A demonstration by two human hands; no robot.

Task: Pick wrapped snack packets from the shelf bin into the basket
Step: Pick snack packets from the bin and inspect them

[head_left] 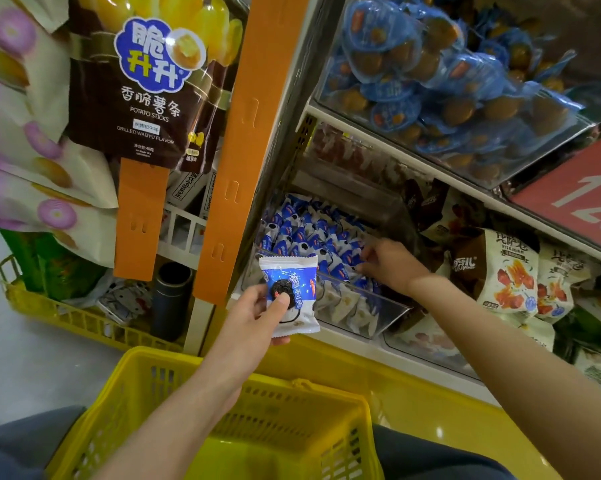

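Head camera view: a person's left hand [254, 317], at centre frame, pinches one blue-and-white wrapped snack packet [290, 292] between thumb and fingers, holding it upright higher in the frame than the yellow basket [292, 424] at the bottom. To its right, the right hand [390, 265] reaches into the clear shelf bin [364, 311], fingers bent down among the heaped blue packets [302, 233]; whether it grips one cannot be told. A brown potato-sticks bag [143, 98] hangs at upper left.
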